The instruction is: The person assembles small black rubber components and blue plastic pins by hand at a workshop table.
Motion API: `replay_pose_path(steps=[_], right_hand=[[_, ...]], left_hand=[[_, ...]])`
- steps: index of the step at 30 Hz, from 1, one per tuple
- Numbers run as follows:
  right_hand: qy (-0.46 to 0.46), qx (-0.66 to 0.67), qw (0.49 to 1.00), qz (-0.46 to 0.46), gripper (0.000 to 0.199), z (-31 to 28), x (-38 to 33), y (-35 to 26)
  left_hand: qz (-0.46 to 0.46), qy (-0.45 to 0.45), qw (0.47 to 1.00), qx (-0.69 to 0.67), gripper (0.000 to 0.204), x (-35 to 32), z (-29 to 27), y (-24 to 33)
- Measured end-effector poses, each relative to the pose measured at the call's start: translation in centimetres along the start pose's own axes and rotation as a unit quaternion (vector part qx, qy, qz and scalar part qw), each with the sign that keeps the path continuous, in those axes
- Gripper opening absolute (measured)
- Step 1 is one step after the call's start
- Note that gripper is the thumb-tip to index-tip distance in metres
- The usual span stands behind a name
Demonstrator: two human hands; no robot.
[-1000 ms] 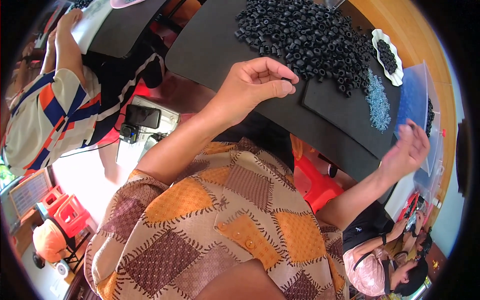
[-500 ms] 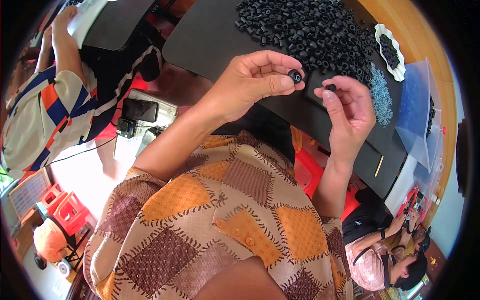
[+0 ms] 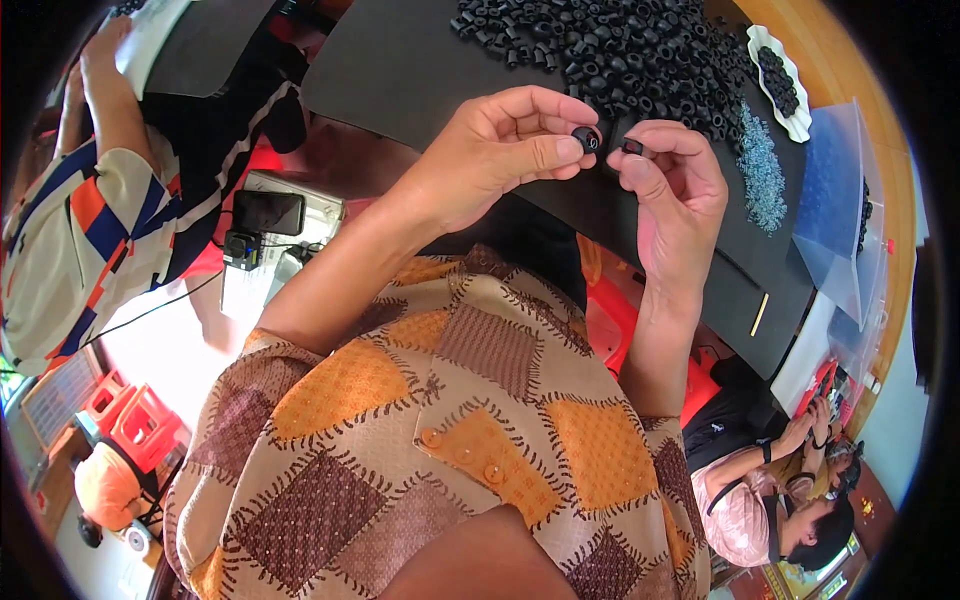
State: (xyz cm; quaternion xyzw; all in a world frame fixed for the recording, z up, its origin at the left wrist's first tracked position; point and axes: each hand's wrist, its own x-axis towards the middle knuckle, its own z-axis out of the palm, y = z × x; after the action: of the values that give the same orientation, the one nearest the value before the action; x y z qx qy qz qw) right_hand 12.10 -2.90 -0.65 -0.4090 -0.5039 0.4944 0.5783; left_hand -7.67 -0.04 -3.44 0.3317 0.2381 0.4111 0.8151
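Between thumb and fingers, my left hand (image 3: pixel 500 145) pinches a round black plastic part (image 3: pixel 586 139) with an opening facing right. Close by on the right, my right hand (image 3: pixel 675 180) grips a smaller black piece (image 3: pixel 632 147) at its fingertips. A narrow gap separates the two parts, both held above the near edge of the dark table (image 3: pixel 400 75). Beyond my hands lies a large pile of black plastic parts (image 3: pixel 640 60). To the right of the pile, small light-blue pieces (image 3: pixel 762 175) are heaped on the tabletop.
A white scalloped dish (image 3: pixel 795 120) of black pieces stands at the far right, near a clear plastic bin (image 3: pixel 835 200). A thin yellow stick (image 3: pixel 760 314) lies by the right edge. People sit at left and lower right. A phone (image 3: pixel 268 212) rests left of me.
My right hand has moved left and up, bringing its small black piece closer to the part in my left hand. The left hand has shifted only slightly.
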Motion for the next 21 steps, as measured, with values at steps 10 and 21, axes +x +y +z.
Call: replay_pose_path(steps=[10, 21], right_hand=[[-0.037, -0.023, 0.999, -0.012, 0.021, 0.35, -0.06, 0.46], [-0.045, -0.131, 0.988, -0.063, 0.021, 0.71, -0.72, 0.28]], left_hand=[[0.019, -0.004, 1.0, 0.018, 0.028, 0.09, -0.55, -0.56], [0.058, 0.018, 0.99, 0.124, 0.028, -0.43, -0.12, -0.43]])
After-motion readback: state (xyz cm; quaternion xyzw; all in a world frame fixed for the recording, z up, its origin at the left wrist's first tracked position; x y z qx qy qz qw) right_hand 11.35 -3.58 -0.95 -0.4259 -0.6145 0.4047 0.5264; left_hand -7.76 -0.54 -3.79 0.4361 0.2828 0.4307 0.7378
